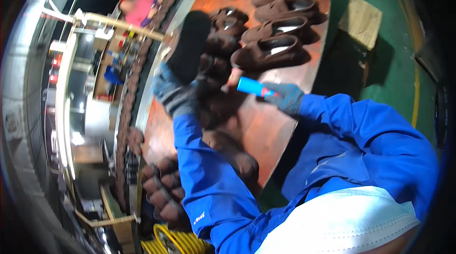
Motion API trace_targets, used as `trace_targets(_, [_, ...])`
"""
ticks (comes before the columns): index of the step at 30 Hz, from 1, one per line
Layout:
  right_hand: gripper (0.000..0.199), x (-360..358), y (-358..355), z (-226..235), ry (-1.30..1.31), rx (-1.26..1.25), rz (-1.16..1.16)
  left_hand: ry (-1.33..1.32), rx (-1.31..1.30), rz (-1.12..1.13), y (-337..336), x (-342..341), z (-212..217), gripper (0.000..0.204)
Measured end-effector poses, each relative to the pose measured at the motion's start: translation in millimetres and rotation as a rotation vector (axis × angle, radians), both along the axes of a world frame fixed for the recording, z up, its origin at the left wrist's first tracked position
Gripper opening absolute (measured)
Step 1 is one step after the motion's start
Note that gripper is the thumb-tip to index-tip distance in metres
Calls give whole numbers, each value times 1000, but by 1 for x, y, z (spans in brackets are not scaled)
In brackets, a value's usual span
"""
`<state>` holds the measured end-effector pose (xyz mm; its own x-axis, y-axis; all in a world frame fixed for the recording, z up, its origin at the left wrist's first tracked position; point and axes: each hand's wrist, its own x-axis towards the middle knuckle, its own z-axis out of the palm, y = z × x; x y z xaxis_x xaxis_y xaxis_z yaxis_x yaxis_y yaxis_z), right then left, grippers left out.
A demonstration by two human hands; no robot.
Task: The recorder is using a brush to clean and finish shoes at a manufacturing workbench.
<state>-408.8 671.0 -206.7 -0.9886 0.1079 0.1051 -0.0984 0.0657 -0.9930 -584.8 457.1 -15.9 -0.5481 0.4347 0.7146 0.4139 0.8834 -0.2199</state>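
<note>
My left hand (175, 95), in a grey-blue glove, is closed around a dark brown shoe (192, 40), raised with its black sole showing. In my right hand (287, 97), also gloved, is a tool with a bright blue handle (250, 86). Its pinkish end points left toward the held shoe, and I cannot make out its exact kind. The tool and the shoe look apart. Beyond my right hand, a row of brown shoes (268, 54) stands upright on the reddish worktable (311, 21). More shoes lie partly hidden behind the held one.
On the left, a line of brown shoe parts (137, 71) runs along a conveyor. Brown shoes (166, 192) are stacked at lower left, near a coiled yellow hose (178, 242). A wooden-topped stool (361, 21) stands on the green floor. A person in pink (139, 11) is far left.
</note>
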Motion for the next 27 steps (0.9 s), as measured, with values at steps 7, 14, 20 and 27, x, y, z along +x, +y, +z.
trace_targets(7, [32,-10,16,-16,-60,-462,-187,137,-231,-205,-25,80,-50,93])
trace_targets(14, [40,0,27,-4,-176,-1163,-110,352,-243,-276,-42,103,-94,67])
trace_targets(20, [51,26,55,1,-193,-914,235,425,-258,-362,-48,101,-113,51])
trace_targets(27, [40,43,23,-2,302,395,102,-418,-239,-394,-52,127,-137,63])
